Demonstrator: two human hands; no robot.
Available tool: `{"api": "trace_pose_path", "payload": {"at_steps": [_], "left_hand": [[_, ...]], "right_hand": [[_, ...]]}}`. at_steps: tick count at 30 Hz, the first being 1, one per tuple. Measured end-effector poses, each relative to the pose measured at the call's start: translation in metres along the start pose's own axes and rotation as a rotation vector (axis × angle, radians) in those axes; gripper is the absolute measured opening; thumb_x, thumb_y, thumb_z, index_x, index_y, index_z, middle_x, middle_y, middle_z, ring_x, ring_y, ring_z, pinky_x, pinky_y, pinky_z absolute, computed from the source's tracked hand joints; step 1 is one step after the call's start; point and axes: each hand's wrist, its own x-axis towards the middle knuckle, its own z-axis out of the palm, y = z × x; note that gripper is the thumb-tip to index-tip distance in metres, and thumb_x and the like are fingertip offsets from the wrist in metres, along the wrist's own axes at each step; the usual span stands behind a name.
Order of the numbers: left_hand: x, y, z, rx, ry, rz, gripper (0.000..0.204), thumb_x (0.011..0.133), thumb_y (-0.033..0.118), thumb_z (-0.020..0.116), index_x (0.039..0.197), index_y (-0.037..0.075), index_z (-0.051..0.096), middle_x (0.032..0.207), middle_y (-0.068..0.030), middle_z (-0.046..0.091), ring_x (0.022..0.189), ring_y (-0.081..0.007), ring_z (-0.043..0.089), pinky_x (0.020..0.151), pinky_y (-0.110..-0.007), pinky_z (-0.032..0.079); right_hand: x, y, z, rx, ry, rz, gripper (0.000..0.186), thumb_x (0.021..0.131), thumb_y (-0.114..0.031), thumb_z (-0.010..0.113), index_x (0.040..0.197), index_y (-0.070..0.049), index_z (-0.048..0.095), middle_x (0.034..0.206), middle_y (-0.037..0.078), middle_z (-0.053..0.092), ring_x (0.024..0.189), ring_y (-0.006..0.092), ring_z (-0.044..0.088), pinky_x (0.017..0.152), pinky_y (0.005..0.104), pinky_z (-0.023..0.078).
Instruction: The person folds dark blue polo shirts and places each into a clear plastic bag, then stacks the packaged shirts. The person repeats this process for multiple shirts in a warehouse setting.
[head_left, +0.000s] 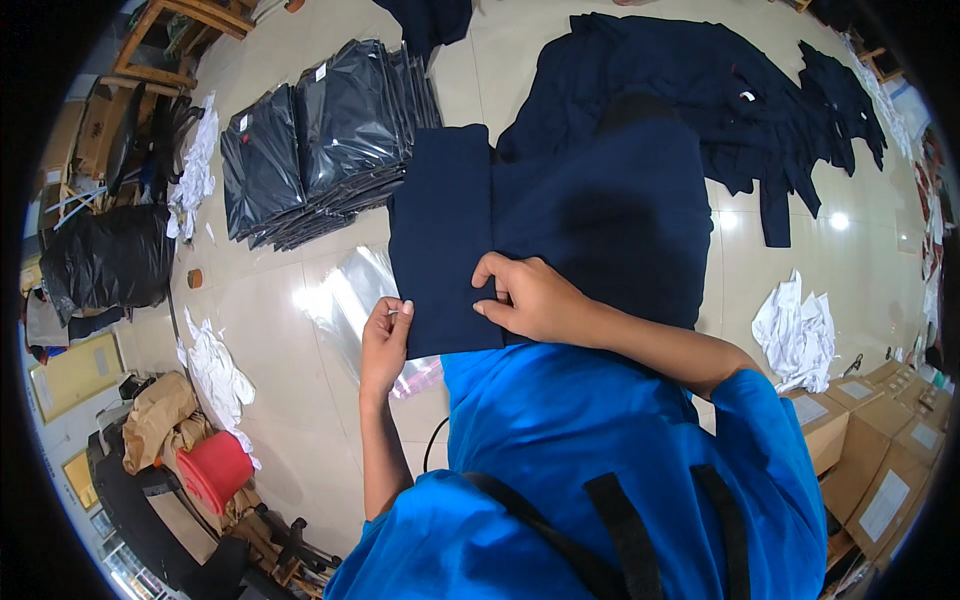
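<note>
One folded navy garment (445, 240) lies on the floor between two hands: left hand (384, 340) pinches its lower-left edge, right hand (530, 298) grips its fold. Two stacks of bagged garments (325, 135), perhaps three, lie beyond.

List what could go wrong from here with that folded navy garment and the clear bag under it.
1. The left hand pinches only the lower left edge of the folded navy garment, while the right hand presses its middle; the fold could slip open.
2. The clear plastic bag lies on a glossy tiled floor and may slide or crumple.
3. The loose pile of dark garments sits close and could snag.
</note>
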Motion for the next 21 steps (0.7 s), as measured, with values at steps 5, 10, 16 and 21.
{"api": "trace_pose_path", "payload": {"at_steps": [5, 10, 16, 21], "left_hand": [[0.044, -0.006, -0.007, -0.04, 0.292, 0.148, 0.035, 0.113, 0.036, 0.059, 0.108, 0.002, 0.064, 0.088, -0.0019, 0.062, 0.08, -0.0081, 0.051, 0.075, -0.025, 0.042], [0.115, -0.006, -0.015, -0.064, 0.274, -0.024, 0.05, 0.109, 0.047, 0.061, 0.114, -0.002, 0.066, 0.097, -0.0061, 0.065, 0.089, -0.0148, 0.057, 0.084, -0.031, 0.049], [0.146, 0.003, -0.022, -0.091, 0.077, -0.074, 0.053, 0.109, 0.049, 0.061, 0.122, -0.002, 0.068, 0.105, -0.0062, 0.071, 0.091, -0.0137, 0.063, 0.083, -0.028, 0.049], [0.146, 0.024, -0.041, -0.675, 0.099, 0.008, 0.041, 0.113, 0.034, 0.054, 0.133, -0.001, 0.064, 0.134, -0.0111, 0.069, 0.126, -0.0231, 0.065, 0.111, -0.039, 0.049]], "right_hand": [[-0.01, -0.024, -0.062, -0.197, 0.211, -0.028, 0.028, 0.094, -0.019, 0.078, 0.114, -0.005, 0.066, 0.084, 0.015, 0.071, 0.08, 0.0343, 0.072, 0.073, 0.0438, 0.057], [-0.042, -0.004, -0.172, -0.86, 0.252, -0.078, 0.028, 0.085, 0.002, 0.071, 0.112, -0.005, 0.067, 0.104, 0.015, 0.064, 0.105, 0.0359, 0.065, 0.09, 0.0469, 0.054], [-0.078, 0.009, -0.191, -0.917, 0.247, -0.047, 0.03, 0.081, 0.011, 0.065, 0.107, -0.004, 0.068, 0.104, 0.015, 0.062, 0.104, 0.0363, 0.065, 0.091, 0.0458, 0.054], [-0.085, 0.014, -0.192, -0.89, 0.285, -0.076, 0.03, 0.08, 0.011, 0.065, 0.106, -0.004, 0.068, 0.103, 0.015, 0.061, 0.1, 0.0363, 0.066, 0.088, 0.0449, 0.055]]}}
